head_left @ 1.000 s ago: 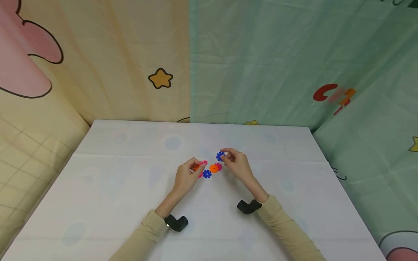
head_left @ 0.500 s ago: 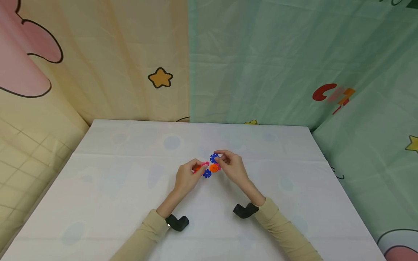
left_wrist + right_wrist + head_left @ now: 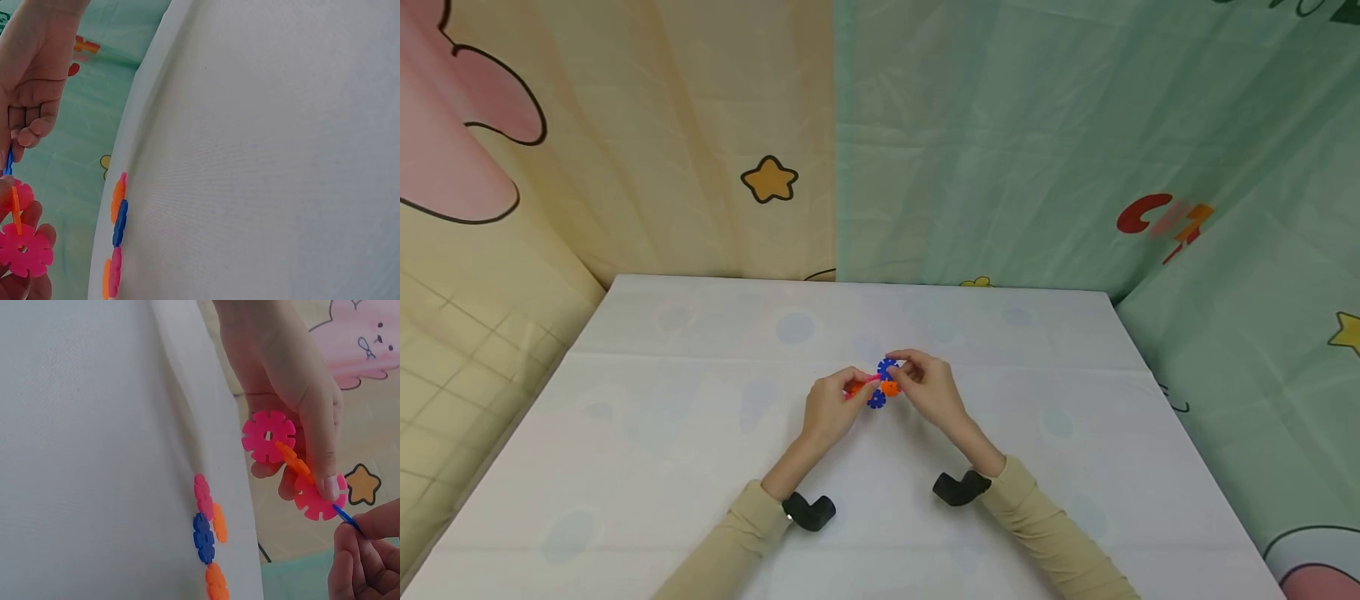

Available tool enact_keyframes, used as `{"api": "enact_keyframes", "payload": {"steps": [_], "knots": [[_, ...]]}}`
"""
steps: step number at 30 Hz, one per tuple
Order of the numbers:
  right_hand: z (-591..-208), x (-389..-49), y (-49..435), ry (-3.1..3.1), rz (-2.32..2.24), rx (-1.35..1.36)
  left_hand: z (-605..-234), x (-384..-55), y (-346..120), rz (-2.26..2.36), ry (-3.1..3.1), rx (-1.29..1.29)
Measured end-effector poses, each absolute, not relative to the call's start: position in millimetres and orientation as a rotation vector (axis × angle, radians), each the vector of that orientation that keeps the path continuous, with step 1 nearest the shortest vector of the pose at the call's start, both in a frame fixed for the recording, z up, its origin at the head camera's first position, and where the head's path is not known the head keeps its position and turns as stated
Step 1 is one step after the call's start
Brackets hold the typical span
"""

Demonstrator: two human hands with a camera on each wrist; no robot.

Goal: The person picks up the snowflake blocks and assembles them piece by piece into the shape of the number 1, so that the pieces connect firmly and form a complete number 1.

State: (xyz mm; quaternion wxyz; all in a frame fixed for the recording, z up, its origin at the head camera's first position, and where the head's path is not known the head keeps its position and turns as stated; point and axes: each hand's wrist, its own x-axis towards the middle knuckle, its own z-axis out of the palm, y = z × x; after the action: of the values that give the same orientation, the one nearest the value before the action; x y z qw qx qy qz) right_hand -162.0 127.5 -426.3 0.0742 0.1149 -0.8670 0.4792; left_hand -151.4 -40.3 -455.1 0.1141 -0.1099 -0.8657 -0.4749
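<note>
Pink-orange-pink disc chain [image 3: 292,459], three notched plastic pieces, is held over the middle of the white desk [image 3: 662,467], between two hands. Nearest are two beige sleeves [image 3: 722,550], softly creased, with a black bent fitting [image 3: 809,512] at each wrist. The left hand [image 3: 829,407] pinches the chain, its thumb on the inner pink disc [image 3: 308,501] and fingers bent behind. The middle orange piece shows nearly edge-on as a narrow bar, joining it to the outer pink disc [image 3: 255,439], which has a small hole at its centre. The right hand [image 3: 931,390] grips a single blue disc [image 3: 887,365] between thumb and finger. Blue and inner pink rims meet; whether their slots engage I cannot tell. All these pieces are thin and round, with short slots cutting the rims into petal-like lobes.

Below the hands, five more discs rest on the desk in a low row, seen at a slant from the left wrist: an orange disc [image 3: 106,279], a pink disc [image 3: 115,272], a second blue disc [image 3: 120,223], then another orange and another pink.

Farther back, the desk's cloth carries pale round blotches and a long crease. Beyond its straight far edge hang a cream drape [image 3: 662,125], printed with an outlined star [image 3: 769,179], and a smooth, pale green drape [image 3: 1000,150].
</note>
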Motion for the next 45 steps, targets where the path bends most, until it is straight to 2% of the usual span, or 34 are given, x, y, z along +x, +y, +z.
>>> {"api": "enact_keyframes", "payload": {"steps": [15, 25, 38, 45], "knots": [[-427, -165, 123, -2.545, 1.486, 0.366, -452, -153, -38, -1.308, -2.501, -0.361], [-427, -169, 127, -2.65, 1.53, 0.324, -455, -153, -40, -1.393, -2.534, -0.333], [-432, -173, 126, -2.585, 1.622, 0.307, -454, -156, -44, -1.503, -2.479, -0.435], [-435, -172, 124, -2.597, 1.667, 0.25, -454, -154, -43, -1.506, -2.509, -0.386]]}}
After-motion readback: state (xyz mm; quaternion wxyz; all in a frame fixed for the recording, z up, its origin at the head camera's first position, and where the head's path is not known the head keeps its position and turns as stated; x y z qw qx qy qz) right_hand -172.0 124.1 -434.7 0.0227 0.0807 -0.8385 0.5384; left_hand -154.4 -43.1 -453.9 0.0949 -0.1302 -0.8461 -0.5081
